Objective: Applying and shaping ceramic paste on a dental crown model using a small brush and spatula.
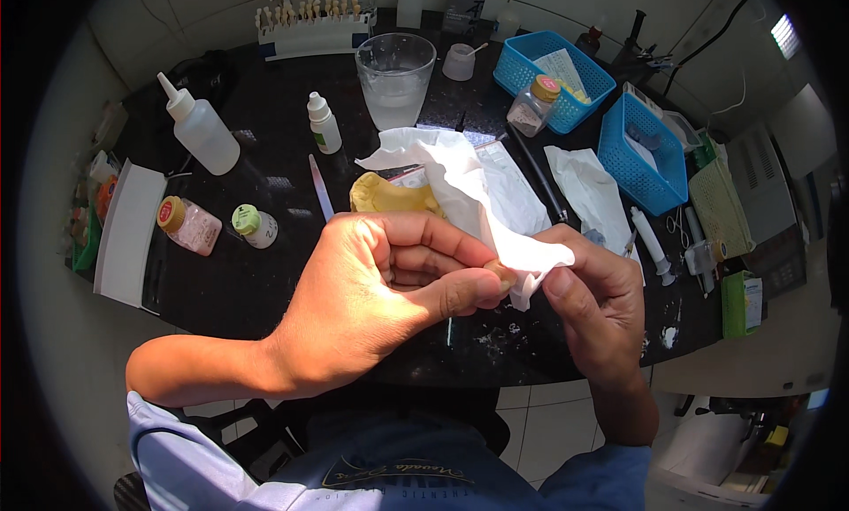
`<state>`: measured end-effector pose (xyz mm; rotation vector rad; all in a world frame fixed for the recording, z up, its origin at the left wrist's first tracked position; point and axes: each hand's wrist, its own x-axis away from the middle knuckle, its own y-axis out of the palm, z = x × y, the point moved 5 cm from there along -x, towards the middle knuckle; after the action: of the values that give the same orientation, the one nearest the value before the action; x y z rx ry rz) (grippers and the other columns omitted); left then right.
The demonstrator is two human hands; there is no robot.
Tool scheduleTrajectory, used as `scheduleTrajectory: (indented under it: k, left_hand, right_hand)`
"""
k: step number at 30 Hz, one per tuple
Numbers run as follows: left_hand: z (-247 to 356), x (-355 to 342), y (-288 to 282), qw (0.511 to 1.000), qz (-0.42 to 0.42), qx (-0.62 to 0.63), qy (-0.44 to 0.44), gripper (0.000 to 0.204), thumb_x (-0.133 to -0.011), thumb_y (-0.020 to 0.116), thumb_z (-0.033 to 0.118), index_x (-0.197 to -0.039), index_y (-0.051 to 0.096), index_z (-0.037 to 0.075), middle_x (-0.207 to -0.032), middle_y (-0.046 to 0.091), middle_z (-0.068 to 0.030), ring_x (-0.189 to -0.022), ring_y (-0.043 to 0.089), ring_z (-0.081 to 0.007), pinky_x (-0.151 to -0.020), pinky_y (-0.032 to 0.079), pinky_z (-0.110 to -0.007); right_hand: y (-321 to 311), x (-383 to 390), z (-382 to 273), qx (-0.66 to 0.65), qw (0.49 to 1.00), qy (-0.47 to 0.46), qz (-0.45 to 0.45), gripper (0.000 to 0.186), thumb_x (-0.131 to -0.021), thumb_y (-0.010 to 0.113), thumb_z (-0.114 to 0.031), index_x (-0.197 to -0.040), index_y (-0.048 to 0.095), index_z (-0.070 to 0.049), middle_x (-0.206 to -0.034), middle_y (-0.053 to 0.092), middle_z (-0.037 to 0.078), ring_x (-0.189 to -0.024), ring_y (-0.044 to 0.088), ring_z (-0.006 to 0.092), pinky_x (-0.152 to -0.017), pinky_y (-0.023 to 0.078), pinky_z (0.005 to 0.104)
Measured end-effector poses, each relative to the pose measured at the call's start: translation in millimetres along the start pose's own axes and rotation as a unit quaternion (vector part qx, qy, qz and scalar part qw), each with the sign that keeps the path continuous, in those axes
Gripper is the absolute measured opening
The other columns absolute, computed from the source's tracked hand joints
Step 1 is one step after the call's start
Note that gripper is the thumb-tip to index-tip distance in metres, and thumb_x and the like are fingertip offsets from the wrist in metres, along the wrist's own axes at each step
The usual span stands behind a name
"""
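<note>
Between the thumb and forefinger of my left hand (354,281) is a small tan, tooth-coloured piece (507,275), mostly hidden by the fingertips. My right hand (597,303) pinches the end of a crumpled white tissue (469,188) and holds it against that piece. The rest of the tissue trails away from my hands across the table. Just beyond my left hand lies a yellow dental cast (389,195), partly covered by the hand and the tissue. A thin spatula (319,185) rests on the left of the cast.
A glass of cloudy water (395,82) stands at the back, near a tooth shade rack (314,38). Squeeze bottle (202,130), dropper bottle (324,126) and powder jars (188,226) stand left. Blue baskets (641,153), a black pen-like tool (538,175) and a syringe (652,241) are right.
</note>
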<state>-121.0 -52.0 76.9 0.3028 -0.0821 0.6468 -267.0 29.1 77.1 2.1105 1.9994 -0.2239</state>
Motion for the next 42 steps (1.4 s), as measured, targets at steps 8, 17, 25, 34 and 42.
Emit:
scheduleTrajectory:
  k: [8, 17, 25, 34, 42]
  left_hand:
    - [0, 1, 0, 1.0, 0.005, 0.003, -0.01, 0.016, -0.084, 0.063, 0.001, -0.096, 0.059, -0.009, -0.09, 0.067, -0.0166, -0.086, 0.066, -0.0176, -0.08, 0.054, -0.027]
    - [-4, 1, -2, 1.0, -0.002, 0.003, -0.021, 0.015, -0.085, 0.062, 0.002, -0.095, 0.059, -0.008, -0.091, 0.067, -0.0164, -0.086, 0.066, -0.0172, -0.082, 0.054, -0.028]
    - [-6, 1, -3, 0.997, 0.002, 0.073, -0.015, 0.022, -0.086, 0.064, 0.009, -0.097, 0.054, -0.006, -0.095, 0.066, -0.0176, -0.09, 0.066, -0.0199, -0.083, 0.055, -0.033]
    - [-1, 9, -7, 0.994, 0.015, 0.076, 0.082, 0.017, -0.085, 0.063, 0.004, -0.098, 0.054, -0.004, -0.096, 0.066, -0.0175, -0.093, 0.066, -0.0221, -0.086, 0.054, -0.033]
    - [3, 23, -14, 0.969, 0.049, 0.02, 0.242, 0.019, -0.08, 0.066, -0.006, -0.098, 0.06, -0.003, -0.096, 0.066, -0.0136, -0.092, 0.065, -0.0178, -0.089, 0.051, -0.029]
  right_hand:
    - [1, -1, -2, 0.028, 1.0, -0.004, -0.002, 0.017, -0.091, 0.052, -0.003, -0.099, 0.062, 0.008, -0.096, 0.061, 0.013, -0.087, 0.058, 0.0136, -0.076, 0.045, 0.0255]
    - [1, 2, 0, 0.04, 0.999, 0.003, 0.004, 0.017, -0.091, 0.053, -0.003, -0.1, 0.062, 0.008, -0.097, 0.062, 0.014, -0.088, 0.058, 0.0141, -0.076, 0.046, 0.0252]
    - [6, 3, -3, 0.058, 0.998, -0.024, 0.021, 0.019, -0.091, 0.053, -0.004, -0.101, 0.062, 0.008, -0.1, 0.062, 0.016, -0.091, 0.058, 0.0143, -0.077, 0.046, 0.0248]
    - [-25, -14, -7, 0.068, 0.981, -0.023, 0.179, 0.021, -0.092, 0.053, -0.008, -0.099, 0.063, 0.009, -0.091, 0.063, 0.006, -0.081, 0.055, 0.0067, -0.073, 0.044, 0.0207]
    - [-9, -5, -47, 0.426, 0.843, -0.239, 0.226, 0.026, -0.084, 0.062, -0.006, -0.108, 0.06, 0.005, -0.097, 0.062, 0.013, -0.085, 0.056, 0.0149, -0.076, 0.044, 0.0264]
